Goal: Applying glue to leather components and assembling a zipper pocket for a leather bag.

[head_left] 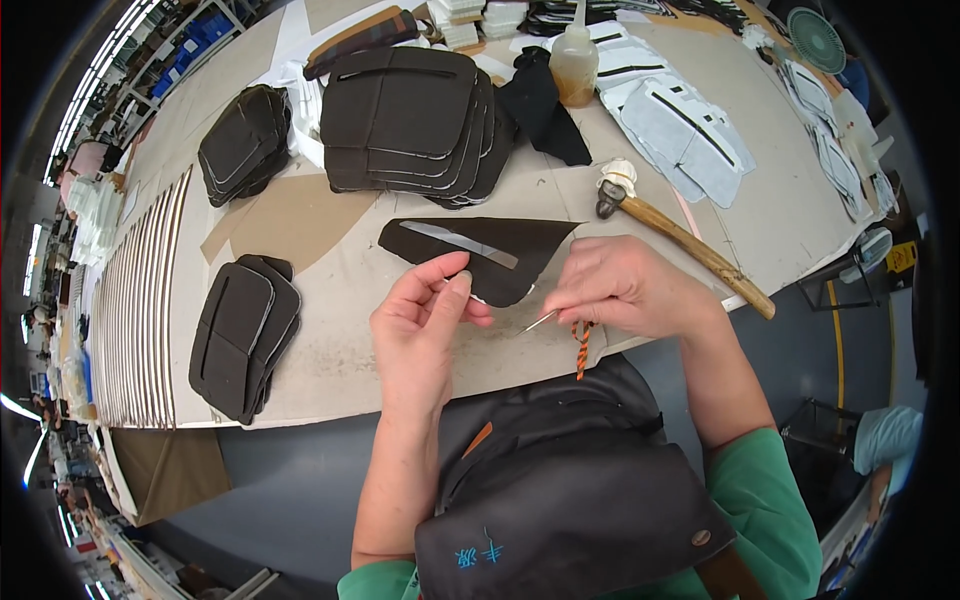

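Where the dark panel lies: on the bench, just ahead of both your hands, its long axis running roughly left to right and a grey strip slanting across it.
Left hand: your thumb and forefinger meet at the panel's near edge; what this grip pinches, if anything, cannot be told.
Right hand: your grip pinches a slim metal tool near the panel's right side, an orange-and-black cord hanging below the fingers.
Tool tip: angled left and toward you, apart from the panel, which lies ahead and to the left of that grip.
Nearer hand: your left, its fingertips overlapping the panel in view; your right sits just off the opposite side.
Hammer: wooden-handled, lying beyond your right hand, its head at the far left end.
Dark stack: similarly coloured pieces, piled past the panel.
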The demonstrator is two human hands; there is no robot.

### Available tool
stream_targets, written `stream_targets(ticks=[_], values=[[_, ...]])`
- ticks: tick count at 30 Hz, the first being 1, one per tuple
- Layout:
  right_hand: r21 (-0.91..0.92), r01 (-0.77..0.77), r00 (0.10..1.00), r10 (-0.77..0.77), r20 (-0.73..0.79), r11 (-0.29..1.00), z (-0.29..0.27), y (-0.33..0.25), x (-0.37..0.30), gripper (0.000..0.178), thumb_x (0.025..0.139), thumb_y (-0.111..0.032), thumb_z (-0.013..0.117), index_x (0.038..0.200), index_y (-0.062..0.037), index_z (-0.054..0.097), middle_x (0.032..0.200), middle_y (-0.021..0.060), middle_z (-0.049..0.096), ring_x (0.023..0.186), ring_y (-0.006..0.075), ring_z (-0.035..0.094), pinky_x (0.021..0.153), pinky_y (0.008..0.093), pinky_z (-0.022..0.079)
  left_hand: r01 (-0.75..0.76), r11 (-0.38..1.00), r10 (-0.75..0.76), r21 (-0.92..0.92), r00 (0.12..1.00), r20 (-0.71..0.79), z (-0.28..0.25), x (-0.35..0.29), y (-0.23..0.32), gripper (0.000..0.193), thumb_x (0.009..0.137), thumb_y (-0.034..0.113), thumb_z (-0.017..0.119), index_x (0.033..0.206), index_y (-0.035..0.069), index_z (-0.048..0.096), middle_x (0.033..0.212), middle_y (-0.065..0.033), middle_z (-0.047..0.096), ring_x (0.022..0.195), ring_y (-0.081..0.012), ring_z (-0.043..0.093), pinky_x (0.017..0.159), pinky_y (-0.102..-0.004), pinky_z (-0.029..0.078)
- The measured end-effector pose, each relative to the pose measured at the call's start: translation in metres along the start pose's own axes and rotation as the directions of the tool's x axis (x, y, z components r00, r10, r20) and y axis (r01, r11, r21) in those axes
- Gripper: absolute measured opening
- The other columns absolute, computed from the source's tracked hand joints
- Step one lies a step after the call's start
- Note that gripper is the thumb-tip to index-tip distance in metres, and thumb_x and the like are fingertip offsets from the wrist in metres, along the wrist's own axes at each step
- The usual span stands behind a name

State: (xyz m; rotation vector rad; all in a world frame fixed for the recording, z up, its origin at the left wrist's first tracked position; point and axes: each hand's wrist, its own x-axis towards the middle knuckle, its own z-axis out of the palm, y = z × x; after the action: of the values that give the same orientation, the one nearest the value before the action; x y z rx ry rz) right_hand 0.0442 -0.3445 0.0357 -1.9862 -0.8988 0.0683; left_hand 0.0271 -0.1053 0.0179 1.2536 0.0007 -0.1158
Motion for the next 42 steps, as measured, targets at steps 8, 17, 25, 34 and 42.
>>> stream_targets(ticks=[8,17,25,34,42], values=[[0.188,-0.228,0.973,0.229,0.019,0.955,0.002,-0.01,-0.011,0.014,0.088,-0.009,0.072,0.101,-0.0036,0.075,0.079,0.0069,0.068,0.073,0.0176,0.062,0.067,0.0297,0.05,0.039,0.999,-0.04,-0.019,0.999,-0.013,0.001,0.002,0.003,0.024,0.097,0.005,0.062,0.119,-0.006,0.063,0.086,-0.0077,0.066,0.077,-0.0145,0.068,0.072,-0.0278,0.056],[0.027,0.014,0.942,-0.004,-0.336,1.0,0.006,-0.039,0.006,0.024,0.072,0.0,0.081,0.093,-0.0019,0.071,0.095,0.0083,0.064,0.081,0.0172,0.064,0.067,0.029,0.049,0.028,0.997,-0.022,-0.067,0.996,0.087,0.0,0.003,0.004,0.035,0.091,-0.003,0.062,0.126,-0.008,0.06,0.094,-0.0107,0.066,0.085,-0.0182,0.069,0.078,-0.031,0.057],[-0.286,-0.054,0.961,-0.028,-0.275,0.957,0.002,-0.041,0.028,0.015,0.076,-0.006,0.074,0.089,-0.0028,0.068,0.088,0.0086,0.065,0.069,0.026,0.067,0.061,0.0358,0.053,0.025,0.999,-0.027,0.026,0.997,0.067,0.006,0.007,0.02,0.035,0.091,-0.002,0.064,0.125,-0.008,0.06,0.092,-0.0095,0.066,0.083,-0.0168,0.069,0.076,-0.0296,0.057],[-0.16,-0.099,0.981,0.069,-0.182,0.982,-0.005,-0.048,0.041,0.014,0.075,-0.008,0.07,0.086,0.0002,0.072,0.077,0.0128,0.067,0.064,0.0271,0.064,0.06,0.0366,0.052,0.009,0.993,-0.021,0.114,0.995,0.102,0.003,0.009,0.029,0.039,0.091,0.0,0.065,0.128,-0.008,0.058,0.093,-0.0086,0.064,0.085,-0.0168,0.068,0.078,-0.0299,0.056],[-0.211,-0.027,0.98,-0.016,-0.2,0.977,0.008,-0.05,0.051,0.008,0.079,-0.005,0.074,0.085,-0.0009,0.071,0.072,0.0077,0.064,0.061,0.0185,0.061,0.052,0.0297,0.047,0.0,0.999,0.006,-0.04,0.989,0.15,0.004,0.001,0.028,0.051,0.092,-0.004,0.059,0.14,-0.004,0.044,0.1,-0.0054,0.057,0.088,-0.0173,0.067,0.076,-0.0308,0.057]])
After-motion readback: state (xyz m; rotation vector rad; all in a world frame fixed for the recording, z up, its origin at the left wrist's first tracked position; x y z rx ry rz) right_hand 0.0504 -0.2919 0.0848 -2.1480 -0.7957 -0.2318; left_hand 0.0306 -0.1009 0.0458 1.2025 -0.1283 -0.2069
